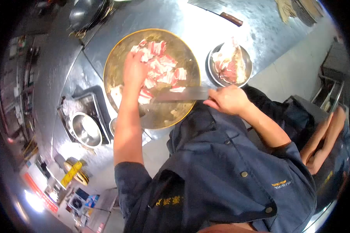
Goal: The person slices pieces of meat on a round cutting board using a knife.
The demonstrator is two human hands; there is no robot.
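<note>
On the round cutting board [116,44] lie several pieces of sliced raw meat [165,64], pink with white fat. My left hand [135,70] reaches over the board's left side, its fingers bent down and together against the meat at the upper left; the fingertips are partly hidden. In my right hand [228,99] is the handle of a cleaver [182,94]. Its wide blade lies low across the board's near side, pointing left, close to a few pieces of meat. Beneath my left forearm, a pale piece of meat [116,94] shows at the board's left edge.
A metal bowl [246,54] with a large raw meat chunk [230,64] stands right of the board. Beyond it lies a brown-handled knife [231,18]. Left are a dark tray [102,108] and steel bowl [86,130]. Another person's arms [324,138] are at right.
</note>
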